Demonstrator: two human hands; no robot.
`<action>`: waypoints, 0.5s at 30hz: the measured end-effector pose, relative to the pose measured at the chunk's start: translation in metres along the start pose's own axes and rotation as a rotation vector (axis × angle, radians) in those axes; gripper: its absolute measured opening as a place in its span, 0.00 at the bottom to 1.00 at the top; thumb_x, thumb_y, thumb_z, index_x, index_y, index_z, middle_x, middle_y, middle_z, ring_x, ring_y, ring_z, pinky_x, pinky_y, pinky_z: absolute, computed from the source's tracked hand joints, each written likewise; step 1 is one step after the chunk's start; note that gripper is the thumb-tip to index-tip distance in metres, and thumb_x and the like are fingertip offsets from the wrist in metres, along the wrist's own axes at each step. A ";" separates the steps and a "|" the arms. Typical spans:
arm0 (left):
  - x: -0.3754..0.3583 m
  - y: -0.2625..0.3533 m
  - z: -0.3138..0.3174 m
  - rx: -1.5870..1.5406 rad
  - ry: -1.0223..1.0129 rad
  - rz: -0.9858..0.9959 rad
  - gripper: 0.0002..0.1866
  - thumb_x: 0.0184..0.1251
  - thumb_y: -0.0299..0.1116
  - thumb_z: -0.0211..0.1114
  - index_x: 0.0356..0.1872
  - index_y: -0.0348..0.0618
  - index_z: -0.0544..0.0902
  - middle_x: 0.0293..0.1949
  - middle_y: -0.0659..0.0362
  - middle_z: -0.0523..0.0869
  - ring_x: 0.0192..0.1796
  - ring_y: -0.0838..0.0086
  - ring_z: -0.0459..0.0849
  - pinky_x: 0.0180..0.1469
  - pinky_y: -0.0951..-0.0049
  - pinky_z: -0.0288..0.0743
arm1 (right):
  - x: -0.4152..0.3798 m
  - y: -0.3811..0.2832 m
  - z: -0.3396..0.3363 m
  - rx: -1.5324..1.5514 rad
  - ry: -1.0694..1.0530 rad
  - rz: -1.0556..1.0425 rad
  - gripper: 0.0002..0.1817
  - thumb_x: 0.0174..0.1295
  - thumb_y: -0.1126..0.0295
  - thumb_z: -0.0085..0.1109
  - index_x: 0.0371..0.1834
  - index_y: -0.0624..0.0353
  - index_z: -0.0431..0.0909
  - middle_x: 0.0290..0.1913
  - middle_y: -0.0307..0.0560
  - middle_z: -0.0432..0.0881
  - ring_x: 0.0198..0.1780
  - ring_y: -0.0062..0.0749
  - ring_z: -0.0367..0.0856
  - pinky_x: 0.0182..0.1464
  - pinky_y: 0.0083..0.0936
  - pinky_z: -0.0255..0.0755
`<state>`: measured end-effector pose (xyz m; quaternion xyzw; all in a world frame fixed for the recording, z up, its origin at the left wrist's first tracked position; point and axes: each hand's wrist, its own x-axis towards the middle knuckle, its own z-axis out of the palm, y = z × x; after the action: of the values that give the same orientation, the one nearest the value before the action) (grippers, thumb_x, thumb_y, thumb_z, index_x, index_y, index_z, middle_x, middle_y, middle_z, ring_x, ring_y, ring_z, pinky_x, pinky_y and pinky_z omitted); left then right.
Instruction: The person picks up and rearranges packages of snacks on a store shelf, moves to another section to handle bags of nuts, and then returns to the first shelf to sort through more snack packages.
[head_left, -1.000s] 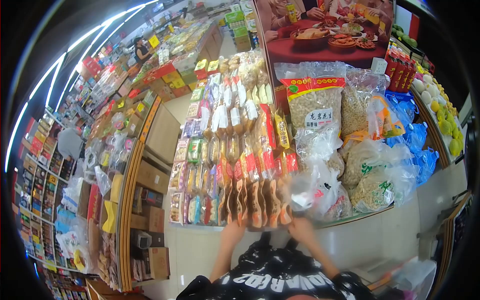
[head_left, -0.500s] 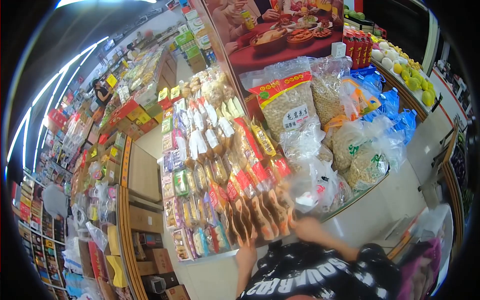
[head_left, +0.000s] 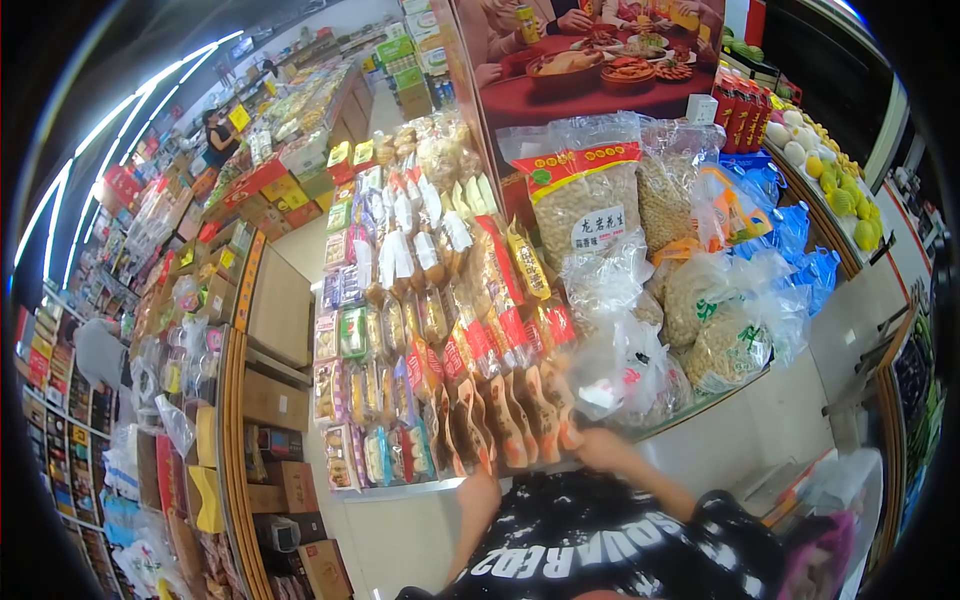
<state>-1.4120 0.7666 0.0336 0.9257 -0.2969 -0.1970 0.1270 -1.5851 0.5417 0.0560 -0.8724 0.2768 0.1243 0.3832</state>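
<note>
Brown and orange packets point(head_left: 513, 420) stand in a row at the front edge of the display table point(head_left: 420, 489). My left hand point(head_left: 480, 487) is at the left part of this row, its fingertips against the packets' lower ends; its finger pose is unclear. At the row's right end, my right hand point(head_left: 598, 448) touches the last packet, blurred, with its fingers hard to make out. Red and yellow packets point(head_left: 470, 347) lie just behind the row. White plastic bags point(head_left: 625, 375) rest right of it, beyond my right hand.
Large bags of peanuts point(head_left: 585, 200) and blue plastic bags point(head_left: 790, 235) fill the table's right side. Small snack packs point(head_left: 352, 333) cover its left. Shelves with cardboard boxes point(head_left: 277, 405) stand at the left. A person point(head_left: 219, 138) is far back.
The view has shifted slightly, so the display sits a little differently in frame. Both hands stay at the row of brown packets, whose left ones now look more spread.
</note>
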 end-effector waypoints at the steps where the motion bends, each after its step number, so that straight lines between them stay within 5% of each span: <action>1: 0.000 -0.003 0.004 0.001 0.005 -0.003 0.27 0.77 0.52 0.44 0.37 0.35 0.79 0.29 0.36 0.84 0.35 0.38 0.84 0.40 0.42 0.75 | 0.000 0.002 -0.002 0.033 -0.010 -0.007 0.16 0.62 0.62 0.47 0.40 0.61 0.81 0.42 0.64 0.84 0.46 0.61 0.82 0.49 0.49 0.75; 15: 0.004 0.010 0.006 0.173 -0.077 -0.003 0.12 0.63 0.32 0.54 0.36 0.37 0.83 0.32 0.43 0.87 0.38 0.47 0.87 0.42 0.50 0.79 | 0.005 0.021 0.003 0.090 -0.007 -0.088 0.20 0.65 0.56 0.46 0.44 0.60 0.81 0.44 0.65 0.83 0.48 0.61 0.81 0.53 0.48 0.73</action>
<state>-1.4165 0.7554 0.0303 0.9253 -0.3163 -0.2063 0.0349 -1.5926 0.5303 0.0392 -0.8651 0.2422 0.0978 0.4283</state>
